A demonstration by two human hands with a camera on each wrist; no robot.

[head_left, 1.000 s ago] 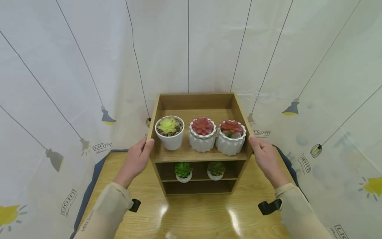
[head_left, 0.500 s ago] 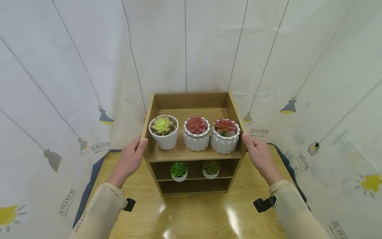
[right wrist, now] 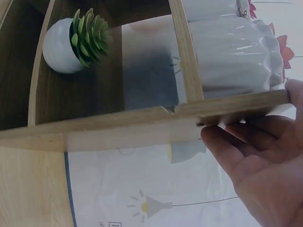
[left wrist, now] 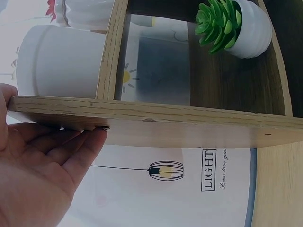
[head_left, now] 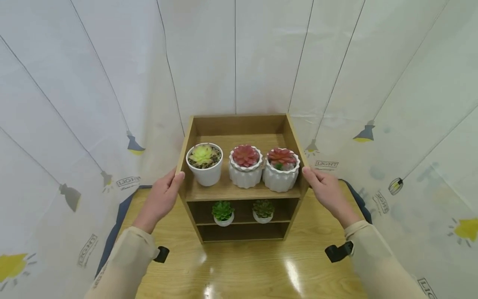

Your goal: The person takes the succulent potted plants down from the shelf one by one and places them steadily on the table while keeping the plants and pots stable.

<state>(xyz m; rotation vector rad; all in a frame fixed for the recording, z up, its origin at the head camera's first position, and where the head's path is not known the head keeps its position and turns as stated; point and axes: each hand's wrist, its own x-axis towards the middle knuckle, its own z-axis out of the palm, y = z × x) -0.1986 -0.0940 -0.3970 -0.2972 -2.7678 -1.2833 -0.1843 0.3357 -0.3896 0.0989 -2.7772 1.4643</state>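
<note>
Gripping the wooden shelf, the two hands had it from both sides: left hand on the left panel, right hand on the right, thumbs at the near edges, fingers along the outer faces. Upright it was, over the far part of the counter. Five pots aboard! Three up top: one smooth white pot on the left with a yellow-green succulent, then two fluted white pots with red succulents. Two small white pots below, on the middle level, each with a green succulent.

Now the edges, and it was tight! The smooth pot sat just beside the left panel, the right-hand fluted pot just beside the right one, and the fluted pair stood almost rim to rim. More room lay between smooth pot and fluted neighbour, and board stretched behind the row to the far panel. Below, the small pots kept apart, right by the near edge of their level. Counter wood showed left, right and near.
</note>
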